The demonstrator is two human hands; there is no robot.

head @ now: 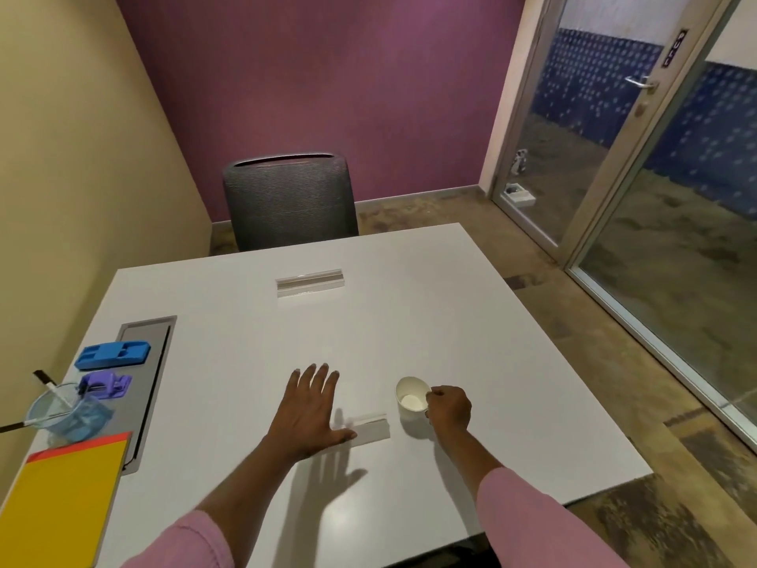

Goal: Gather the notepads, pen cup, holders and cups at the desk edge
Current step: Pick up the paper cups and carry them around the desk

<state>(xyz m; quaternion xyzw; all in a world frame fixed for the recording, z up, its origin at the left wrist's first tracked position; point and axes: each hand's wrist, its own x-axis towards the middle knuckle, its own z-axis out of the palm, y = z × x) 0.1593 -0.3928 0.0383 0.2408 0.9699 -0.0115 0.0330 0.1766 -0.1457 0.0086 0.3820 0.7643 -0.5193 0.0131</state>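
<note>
My right hand grips the rim of a white paper cup standing mid-desk. My left hand hovers open, fingers spread, its thumb touching a clear acrylic holder that lies flat beside the cup. A second clear holder sits farther back. At the left edge lie a yellow notepad over an orange one, a clear blue pen cup with pens, a blue holder and a purple holder.
The white desk has a grey cable tray lid on its left side. A grey mesh chair stands at the far edge. A glass door and glass wall are to the right.
</note>
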